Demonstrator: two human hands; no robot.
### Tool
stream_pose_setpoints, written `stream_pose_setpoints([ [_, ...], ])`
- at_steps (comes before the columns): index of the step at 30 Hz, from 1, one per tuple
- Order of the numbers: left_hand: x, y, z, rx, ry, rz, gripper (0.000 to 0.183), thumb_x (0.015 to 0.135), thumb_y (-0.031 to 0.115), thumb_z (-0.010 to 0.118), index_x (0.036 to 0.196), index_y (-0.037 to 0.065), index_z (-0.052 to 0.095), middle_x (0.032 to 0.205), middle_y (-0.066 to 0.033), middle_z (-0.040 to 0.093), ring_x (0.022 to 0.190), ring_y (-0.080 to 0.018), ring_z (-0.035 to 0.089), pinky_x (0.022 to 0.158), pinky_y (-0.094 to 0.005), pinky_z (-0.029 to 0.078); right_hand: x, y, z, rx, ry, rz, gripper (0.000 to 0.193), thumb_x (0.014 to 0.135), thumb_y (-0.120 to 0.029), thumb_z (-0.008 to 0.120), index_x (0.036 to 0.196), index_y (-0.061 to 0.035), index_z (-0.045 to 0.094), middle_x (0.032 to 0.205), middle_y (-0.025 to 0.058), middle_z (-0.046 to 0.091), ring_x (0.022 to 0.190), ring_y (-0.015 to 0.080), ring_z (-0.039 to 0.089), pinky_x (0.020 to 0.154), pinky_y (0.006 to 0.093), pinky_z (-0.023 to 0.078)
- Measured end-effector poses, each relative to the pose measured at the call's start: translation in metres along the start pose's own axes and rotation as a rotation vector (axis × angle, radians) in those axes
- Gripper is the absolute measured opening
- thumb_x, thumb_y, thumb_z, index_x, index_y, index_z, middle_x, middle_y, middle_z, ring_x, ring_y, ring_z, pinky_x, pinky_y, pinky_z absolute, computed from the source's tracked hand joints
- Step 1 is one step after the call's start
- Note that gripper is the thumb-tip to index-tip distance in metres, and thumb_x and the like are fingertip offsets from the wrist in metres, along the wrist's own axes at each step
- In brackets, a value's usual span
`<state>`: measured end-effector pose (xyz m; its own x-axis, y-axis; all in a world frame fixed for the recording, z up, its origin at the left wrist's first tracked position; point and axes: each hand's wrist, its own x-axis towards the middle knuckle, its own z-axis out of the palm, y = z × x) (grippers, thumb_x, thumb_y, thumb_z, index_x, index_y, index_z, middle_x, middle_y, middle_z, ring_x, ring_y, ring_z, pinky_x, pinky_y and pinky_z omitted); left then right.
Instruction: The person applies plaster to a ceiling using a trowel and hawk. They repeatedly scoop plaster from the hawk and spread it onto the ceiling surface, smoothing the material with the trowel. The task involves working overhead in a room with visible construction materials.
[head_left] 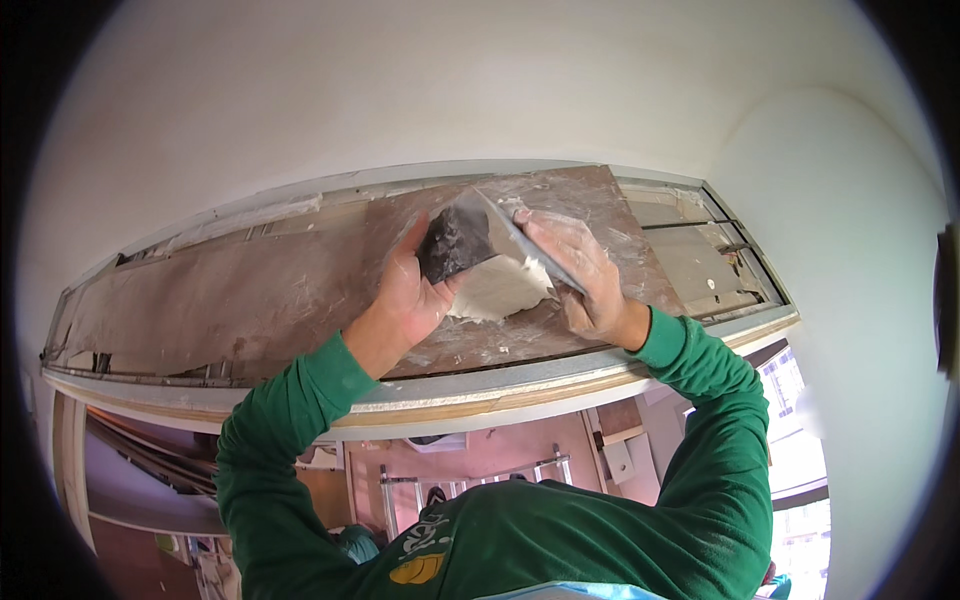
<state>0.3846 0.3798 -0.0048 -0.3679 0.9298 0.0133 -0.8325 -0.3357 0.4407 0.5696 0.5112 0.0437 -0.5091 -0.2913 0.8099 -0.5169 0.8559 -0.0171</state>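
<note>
My left hand (408, 285) is closed round the side of a dark grey, flat-faced piece (455, 240) smeared with pale plaster; its exact kind is unclear. In my right hand (578, 268) is a plastering trowel (527, 243), its thin grey blade tilted and seen nearly edge-on. The blade's upper end meets the dark piece, so the two form a peak. White wet plaster (500, 287) spreads below and between them, and some clings to the blade's edge. Plaster marks both hands. The trowel's handle is hidden by my right fingers.
Under my hands lies a brown, plaster-stained board (320, 265) inside a long raised frame, whose pale front ledge (520, 385) runs before me. White walls curve up behind and at the right. Far below are a metal ladder (405, 490) and a pinkish floor (510, 445).
</note>
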Motion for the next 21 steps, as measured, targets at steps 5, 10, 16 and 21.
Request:
stream_pose_setpoints([
  [5,-0.017,0.010,0.007,0.097,-0.021,0.060,0.035,0.090,0.036,0.059,0.109,0.006,0.056,0.106,-0.0040,0.063,0.099,-0.0172,0.061,0.090,-0.0321,0.049,0.005,-0.004,0.013,-0.081,-0.149,-0.047,0.073,0.062,0.008,0.052,0.134,0.0009,0.043,0.131,0.0185,0.049,0.121,0.0366,0.046,0.101,0.0458,0.039],
  [10,-0.021,0.009,0.016,0.211,0.051,0.166,0.038,0.089,0.038,0.061,0.111,0.007,0.056,0.109,-0.0034,0.062,0.103,-0.0172,0.059,0.096,-0.0340,0.043,0.012,0.018,0.012,-0.243,-0.254,0.042,0.075,0.062,0.007,0.054,0.135,-0.0035,0.043,0.129,0.0159,0.050,0.119,0.0361,0.047,0.096,0.0423,0.046],
  [16,-0.014,0.006,0.007,0.211,0.161,0.174,0.038,0.093,0.035,0.057,0.115,0.004,0.055,0.113,-0.0061,0.062,0.105,-0.0189,0.059,0.096,-0.0334,0.045,0.000,0.056,0.001,-0.513,-0.316,0.193,0.065,0.073,0.006,0.052,0.136,-0.0077,0.043,0.130,0.0108,0.049,0.120,0.0316,0.046,0.089,0.0385,0.050],
  [21,-0.013,0.013,0.021,0.298,0.163,0.553,0.044,0.094,0.039,0.053,0.115,0.001,0.054,0.112,-0.0071,0.061,0.103,-0.0182,0.059,0.094,-0.0335,0.045,-0.018,0.051,-0.018,0.146,0.130,0.827,0.045,0.087,-0.005,0.049,0.131,-0.0011,0.043,0.111,0.0141,0.061,0.103,0.0267,0.060,0.083,0.0378,0.055],
])
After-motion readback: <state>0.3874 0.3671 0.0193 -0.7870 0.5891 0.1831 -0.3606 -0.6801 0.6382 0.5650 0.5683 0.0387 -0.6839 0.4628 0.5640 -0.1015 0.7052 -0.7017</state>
